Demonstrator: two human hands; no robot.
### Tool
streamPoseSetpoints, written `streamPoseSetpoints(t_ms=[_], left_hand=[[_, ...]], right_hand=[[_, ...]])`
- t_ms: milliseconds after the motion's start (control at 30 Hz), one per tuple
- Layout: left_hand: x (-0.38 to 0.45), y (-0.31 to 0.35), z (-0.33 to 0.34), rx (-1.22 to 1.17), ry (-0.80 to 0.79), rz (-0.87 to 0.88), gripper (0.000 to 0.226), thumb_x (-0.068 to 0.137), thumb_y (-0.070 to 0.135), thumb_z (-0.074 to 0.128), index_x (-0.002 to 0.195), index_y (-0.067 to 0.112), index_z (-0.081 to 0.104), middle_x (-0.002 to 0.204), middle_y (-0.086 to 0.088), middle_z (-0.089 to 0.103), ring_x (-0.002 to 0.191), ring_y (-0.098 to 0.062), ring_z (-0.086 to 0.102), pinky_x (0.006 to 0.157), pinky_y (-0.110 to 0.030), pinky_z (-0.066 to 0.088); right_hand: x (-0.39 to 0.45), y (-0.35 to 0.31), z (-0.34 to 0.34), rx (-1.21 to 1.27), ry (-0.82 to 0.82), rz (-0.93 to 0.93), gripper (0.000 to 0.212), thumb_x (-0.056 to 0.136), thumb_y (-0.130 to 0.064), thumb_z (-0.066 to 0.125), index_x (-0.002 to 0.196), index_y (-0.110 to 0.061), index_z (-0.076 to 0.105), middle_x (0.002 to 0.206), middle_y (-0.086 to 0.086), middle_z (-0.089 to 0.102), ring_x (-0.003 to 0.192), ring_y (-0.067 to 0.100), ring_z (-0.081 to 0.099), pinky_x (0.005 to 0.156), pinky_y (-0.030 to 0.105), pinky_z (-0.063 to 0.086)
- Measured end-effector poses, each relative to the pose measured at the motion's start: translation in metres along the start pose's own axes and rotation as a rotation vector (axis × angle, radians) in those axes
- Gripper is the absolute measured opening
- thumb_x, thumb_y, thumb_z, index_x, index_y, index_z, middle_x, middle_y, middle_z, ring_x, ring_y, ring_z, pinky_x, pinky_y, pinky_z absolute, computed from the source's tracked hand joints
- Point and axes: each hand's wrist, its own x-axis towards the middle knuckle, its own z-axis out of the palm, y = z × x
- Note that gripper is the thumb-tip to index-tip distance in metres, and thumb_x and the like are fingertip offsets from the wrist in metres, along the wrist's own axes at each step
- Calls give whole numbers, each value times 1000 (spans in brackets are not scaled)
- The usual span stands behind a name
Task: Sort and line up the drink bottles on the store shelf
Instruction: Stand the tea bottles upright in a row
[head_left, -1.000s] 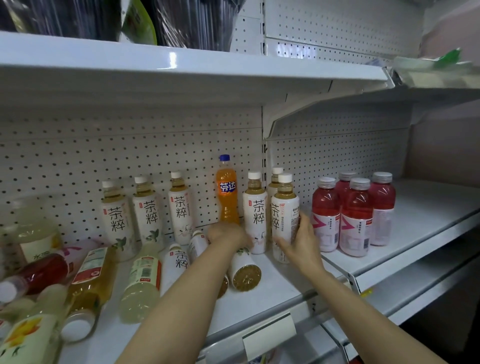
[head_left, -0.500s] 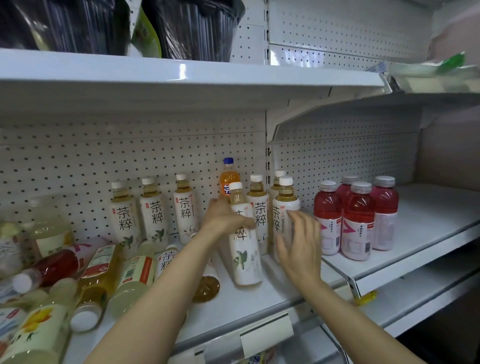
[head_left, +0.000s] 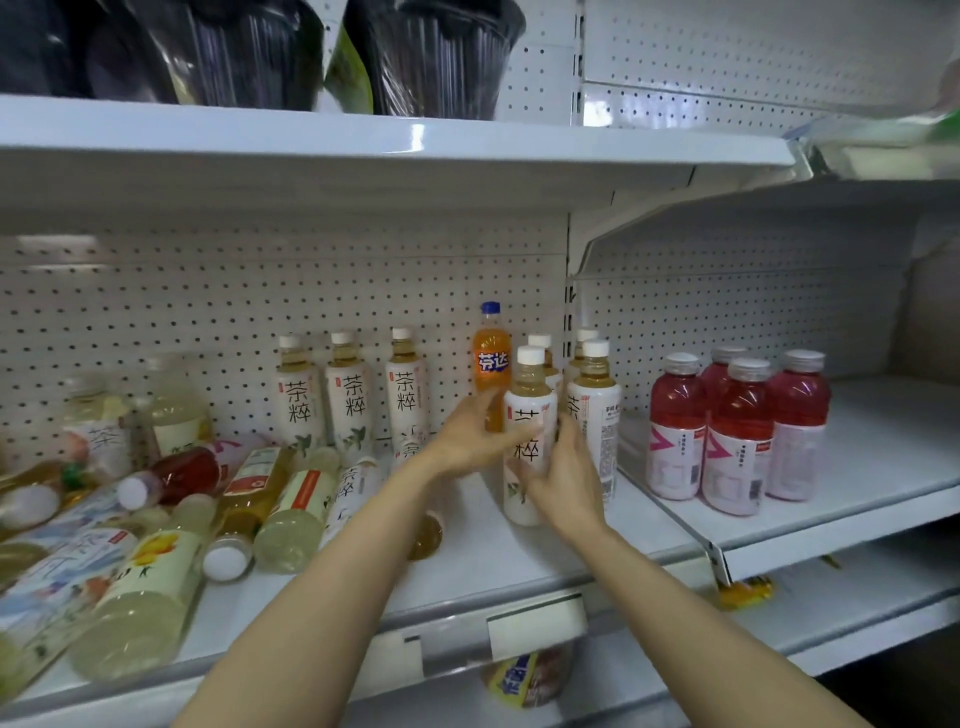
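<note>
Gleaming white shelf (head_left: 519, 566), pegboard backing (head_left: 208, 291)

The white shelf (head_left: 519, 561) carries upright tea bottles (head_left: 353, 400), an orange soda (head_left: 489, 364) and toppled bottles (head_left: 218, 519) at left; the adjoining shelf (head_left: 883, 467) bears four red bottles (head_left: 737, 431).

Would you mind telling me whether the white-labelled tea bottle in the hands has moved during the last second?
Yes: the white-labelled tea bottle went from lying to upright, beside the orange soda bottle.
</note>
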Motion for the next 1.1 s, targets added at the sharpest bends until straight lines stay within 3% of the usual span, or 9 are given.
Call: streamPoseSetpoints(t_ms=[67, 133, 267, 333, 467, 667, 800, 900, 1100], left_hand=[[-7, -22, -15, 102, 35, -244, 89, 84, 81, 39, 146, 17, 42, 151, -6, 44, 135, -26, 44, 113, -44, 35], [-14, -44, -23, 402, 86, -496, 93, 86, 82, 28, 142, 10, 47, 151, -14, 43, 138, -32, 39, 113, -45, 31], [-5, -59, -10, 940, -13, -601, 83, 84, 82, 36, 124, 14, 62, 133, -12, 58, 125, -31, 50, 94, -39, 44], [4, -55, -6, 1036, -38, -601, 73, 81, 77, 49, 119, 17, 62, 115, -8, 61, 111, -26, 57, 78, -34, 46], [18, -50, -9, 942, -31, -611, 41, 83, 52, 59, 107, 19, 61, 86, 1, 56, 83, -19, 55, 58, -28, 41], [28, -59, -25, 444, 173, -521, 40, 75, 55, 66, 93, 21, 56, 88, -2, 66, 81, -21, 67, 80, -35, 57], [45, -59, -42, 421, 370, -407, 65, 78, 61, 65, 118, 10, 54, 116, -13, 65, 108, -31, 63, 92, -46, 54], [47, -66, -37, 460, 523, -340, 84, 84, 55, 67, 140, 1, 35, 146, -21, 42, 145, -37, 26, 111, -51, 36], [51, -79, -35, 542, 475, -324, 93, 86, 60, 62, 144, -2, 24, 149, -22, 35, 143, -36, 27, 118, -41, 23]], right_hand=[[1, 1, 0, -32, -10, 6, 84, 78, -35, 77, 143, -15, 28, 141, 7, 46, 129, 26, 46, 98, 43, 45], [0, 1, 1, -50, -1, -6, 89, 77, -36, 78, 145, -17, 25, 141, 6, 45, 131, 27, 45, 100, 45, 45], [-2, 3, 2, -59, 3, -32, 90, 79, -36, 75, 147, -17, 21, 143, 8, 42, 133, 27, 41, 103, 44, 42], [-4, 4, 3, -57, 9, -44, 91, 79, -36, 75, 148, -17, 19, 143, 8, 42, 132, 26, 41, 104, 43, 41], [-5, 4, 2, -57, -2, -59, 93, 80, -36, 75, 150, -17, 17, 145, 8, 41, 134, 27, 39, 105, 43, 40], [-4, 0, -4, -37, -26, -35, 85, 79, -35, 76, 145, -18, 26, 142, 4, 45, 131, 24, 43, 101, 43, 43], [-4, -4, -7, -18, -60, -11, 85, 80, -33, 76, 147, -20, 25, 145, 2, 43, 134, 23, 41, 104, 44, 41], [-6, -5, -7, -10, -47, -2, 83, 80, -32, 75, 146, -20, 27, 142, 2, 46, 132, 23, 43, 103, 44, 42], [-6, -11, 6, -14, 7, 7, 74, 78, -31, 77, 139, -21, 36, 135, 1, 54, 125, 22, 51, 98, 41, 45]])
